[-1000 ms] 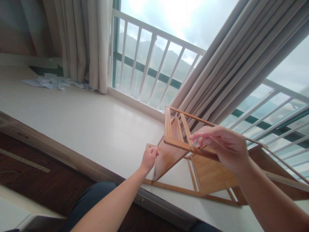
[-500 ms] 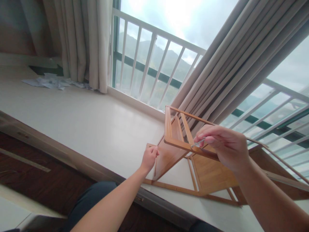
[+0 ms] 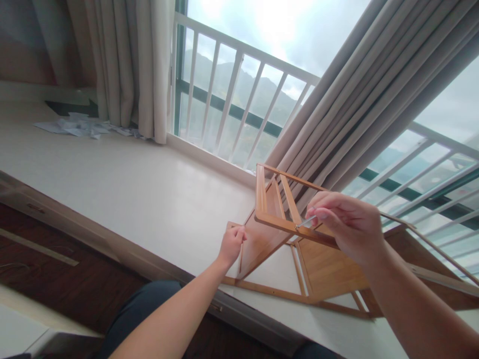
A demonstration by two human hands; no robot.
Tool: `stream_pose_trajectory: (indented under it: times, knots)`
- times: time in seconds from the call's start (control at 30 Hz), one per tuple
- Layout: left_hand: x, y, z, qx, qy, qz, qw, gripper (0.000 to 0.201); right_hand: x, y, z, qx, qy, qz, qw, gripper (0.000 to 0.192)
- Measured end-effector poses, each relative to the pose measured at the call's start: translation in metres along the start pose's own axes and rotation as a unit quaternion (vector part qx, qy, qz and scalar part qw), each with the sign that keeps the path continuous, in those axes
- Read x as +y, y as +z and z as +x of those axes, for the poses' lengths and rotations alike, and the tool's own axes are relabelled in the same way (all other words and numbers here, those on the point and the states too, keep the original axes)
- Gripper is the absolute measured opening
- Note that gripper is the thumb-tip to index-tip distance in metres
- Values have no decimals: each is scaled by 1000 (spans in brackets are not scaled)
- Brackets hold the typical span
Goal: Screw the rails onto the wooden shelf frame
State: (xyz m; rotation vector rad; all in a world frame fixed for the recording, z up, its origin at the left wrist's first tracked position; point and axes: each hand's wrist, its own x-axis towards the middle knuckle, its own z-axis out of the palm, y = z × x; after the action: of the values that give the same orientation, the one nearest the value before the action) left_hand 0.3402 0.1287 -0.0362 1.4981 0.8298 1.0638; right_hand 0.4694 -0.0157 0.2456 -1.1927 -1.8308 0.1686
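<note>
A wooden shelf rack lies on its side on the white ledge, its slatted end toward the window. My right hand pinches a thin silver hex key between thumb and fingers. The key's tip meets a small screw head in the rack's upper rail, close to where a slat joins it. My left hand is closed around the edge of a wooden shelf panel at the rack's near left end. The fingers' far side is hidden there.
The white ledge runs along the window and white railing. Paper scraps lie beside the left curtain. Another curtain hangs behind the rack. My knee is below the ledge's front edge, over a dark wood floor.
My right hand has shifted slightly right, its fingers now farther along the hex key, so more of the shaft shows. My left hand and the rack have stayed put.
</note>
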Motion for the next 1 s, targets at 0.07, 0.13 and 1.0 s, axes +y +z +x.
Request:
stream_pose_trajectory:
  times: [0.07, 0.13, 1.0]
  knots:
    - [0, 0, 0, 0, 0, -1, 1000, 48, 0, 0, 0, -4, -6, -6, 1000, 16]
    - [-1, 0, 0, 2, 2, 1, 1000, 48, 1, 0, 0, -6, -9, -11, 1000, 16]
    - [3, 0, 1, 5, -1, -11, 1000, 48, -15, 7, -1, 30, 94, -164, 982, 35]
